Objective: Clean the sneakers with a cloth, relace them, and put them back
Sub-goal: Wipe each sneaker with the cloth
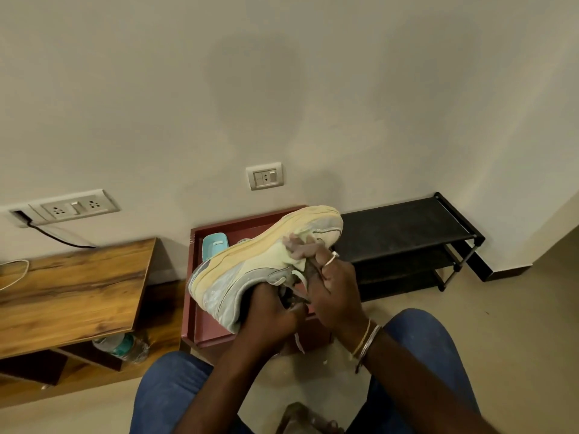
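Sneaker (pixel 250 270): pale yellow and grey, held in the air in front of the person and above the floor, touching no surface. It is tipped on its side with the yellow sole facing up and toward the wall, toe at upper right, heel at lower left. Left hand (pixel 272 314) is at the shoe's opening near the heel, its fingers curled round the collar in a firm grip. Right hand (pixel 333 280) is at the toe-side of the upper; its fingers are closed on a crumpled pinkish cloth (pixel 296 247) and press it against the upper just below the sole edge. There is a ring on one finger of this hand and bangles on its wrist. A white lace (pixel 299 339) hangs loose below the hands; which eyelets it runs through cannot be told. Directly behind the sneaker a dark red tray (pixel 200 324) lies on the floor against the wall, with a teal slipper (pixel 213 245) in its far left corner. Right of the tray stands a black shoe rack (pixel 407 233) with tiers, also against the wall. Left of the tray is a wooden tabletop (pixel 78 292), with a plastic bottle (pixel 125 346) lying on the shelf under it. The wall carries two socket plates (pixel 265 176), and a dark cable runs from the left one. The knees, in blue jeans (pixel 175 386), frame the lower edge.
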